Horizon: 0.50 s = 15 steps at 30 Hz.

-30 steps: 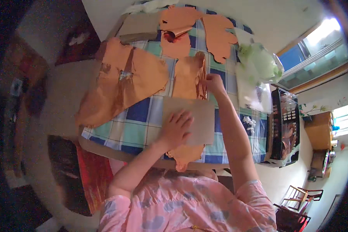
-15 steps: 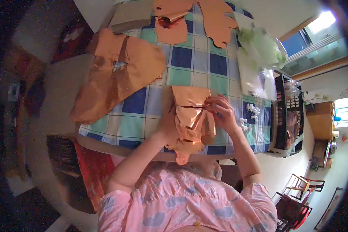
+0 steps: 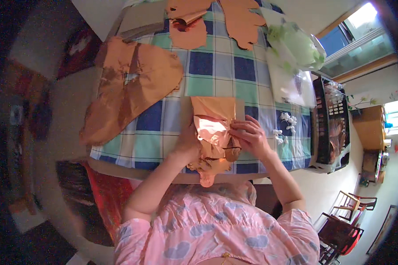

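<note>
Two bare hands worked at one copper-coloured sheet (image 3: pixel 213 107), which lay at the near edge of the table, over one grey-brown board (image 3: pixel 240 106) whose margins showed at its two sides; with that sheet as the middle of the dial and twelve at the top of the view, its ragged, crumpled end pointed to six and one bright patch of light shone on its folded face. The left hand (image 3: pixel 186 145) lay along the sheet at nine o'clock, its fingers partly hidden, so how tightly it gripped could not be told; the right hand (image 3: pixel 252 136), at three, had its fingertips drawn together in a pinch on the sheet's edge. All of this rested on one checked cloth (image 3: pixel 201 64) of blue, green and white. One large copper-coloured piece (image 3: pixel 159 73) with a single gap near its middle was spread out at ten o'clock, one grey stack (image 3: pixel 141 20) sat at eleven, one curled copper-coloured piece (image 3: pixel 188 37) lay just short of twelve and one wavy-edged piece (image 3: pixel 241 24) just past it. Between one and two o'clock was one green-and-white plastic bag (image 3: pixel 296 48); towards three came two small clusters of white bits (image 3: pixel 288 121), then one black crate (image 3: pixel 325 145) beyond them, while two chairs (image 3: pixel 347 203) stood farther off, between four and five
</note>
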Available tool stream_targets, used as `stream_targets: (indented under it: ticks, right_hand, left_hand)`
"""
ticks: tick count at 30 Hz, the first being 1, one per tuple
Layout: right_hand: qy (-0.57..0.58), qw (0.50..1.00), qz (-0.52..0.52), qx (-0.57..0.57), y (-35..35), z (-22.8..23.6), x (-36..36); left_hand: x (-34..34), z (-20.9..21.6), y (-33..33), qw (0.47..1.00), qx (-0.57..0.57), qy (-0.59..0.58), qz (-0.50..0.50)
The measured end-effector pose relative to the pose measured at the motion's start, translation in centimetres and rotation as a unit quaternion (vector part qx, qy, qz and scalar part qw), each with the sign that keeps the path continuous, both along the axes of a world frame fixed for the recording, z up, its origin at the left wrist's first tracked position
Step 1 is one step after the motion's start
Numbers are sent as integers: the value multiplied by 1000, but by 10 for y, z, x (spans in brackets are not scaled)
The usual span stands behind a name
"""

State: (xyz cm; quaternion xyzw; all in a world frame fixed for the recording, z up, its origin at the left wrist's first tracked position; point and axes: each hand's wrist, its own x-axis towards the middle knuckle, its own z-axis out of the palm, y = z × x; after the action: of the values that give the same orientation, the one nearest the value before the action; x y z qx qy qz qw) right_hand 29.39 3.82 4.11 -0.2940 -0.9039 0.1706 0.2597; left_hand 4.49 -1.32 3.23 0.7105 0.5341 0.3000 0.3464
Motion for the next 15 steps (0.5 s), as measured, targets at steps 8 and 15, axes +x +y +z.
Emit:
stream_targets:
  ticks: [8,15]
  right_hand:
    - [11,999,-16,-26,-13,3,-4]
    - [-56,992,65,-94,-12,19,-3]
  left_hand:
    - [3,-4,-3,960,-125,-244,57]
    - [0,-9,-4,946,-147,-287,35]
